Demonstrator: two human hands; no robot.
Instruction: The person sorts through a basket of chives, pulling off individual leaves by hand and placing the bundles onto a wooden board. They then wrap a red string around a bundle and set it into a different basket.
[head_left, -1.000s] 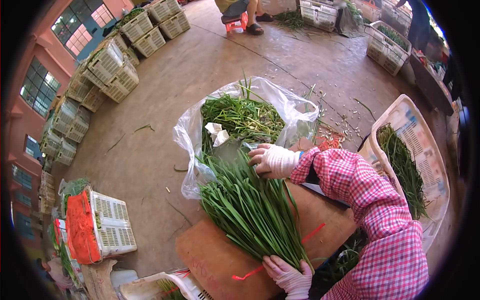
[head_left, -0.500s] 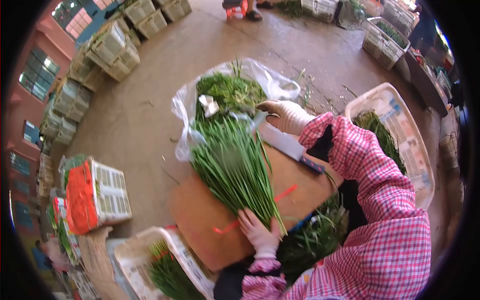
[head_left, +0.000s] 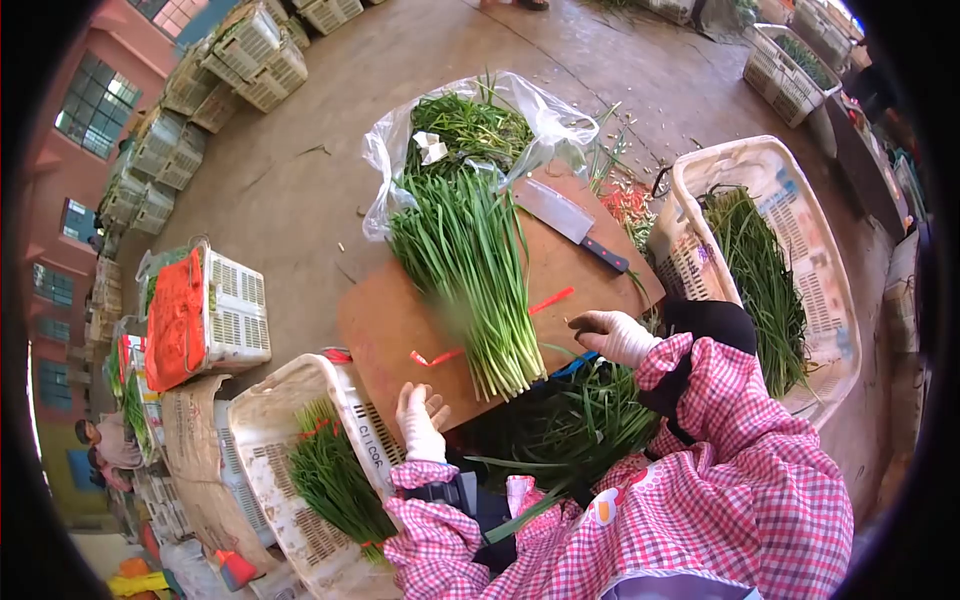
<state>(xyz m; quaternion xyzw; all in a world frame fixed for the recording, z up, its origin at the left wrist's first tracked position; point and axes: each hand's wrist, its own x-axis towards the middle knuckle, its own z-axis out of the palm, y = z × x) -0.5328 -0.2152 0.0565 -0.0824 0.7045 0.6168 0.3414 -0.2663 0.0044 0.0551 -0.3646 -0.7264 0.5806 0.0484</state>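
Observation:
A large loose bunch of garlic chives [head_left: 470, 270] lies on a brown board [head_left: 385, 310], its pale stalk ends toward me. Under it runs a red tie [head_left: 552, 300], whose ends stick out on both sides. My left hand [head_left: 420, 420], in a pale glove with bare fingertips, is open at the board's near left edge, close to the tie's left end. Beyond the tie's right end, my right hand [head_left: 612, 335] is also gloved and open, thumb and fingers apart. Neither hand touches the bunch. A cleaver [head_left: 555, 210] rests flat on the board, right of the leaves.
Behind the board, a clear plastic bag [head_left: 545, 110] holds green trimmings. A white crate [head_left: 835, 330] of greens stands right, another crate [head_left: 250, 440] with tied bunches left. Loose greens [head_left: 570, 420] lie below the board. A red-covered crate [head_left: 235, 310] and stacked crates [head_left: 265, 70] stand farther left.
My left hand has let go of the stalk ends and moved left. My right hand has come from beside the cleaver's tip toward me. The bunch's stalk ends now lie nearer the board's middle.

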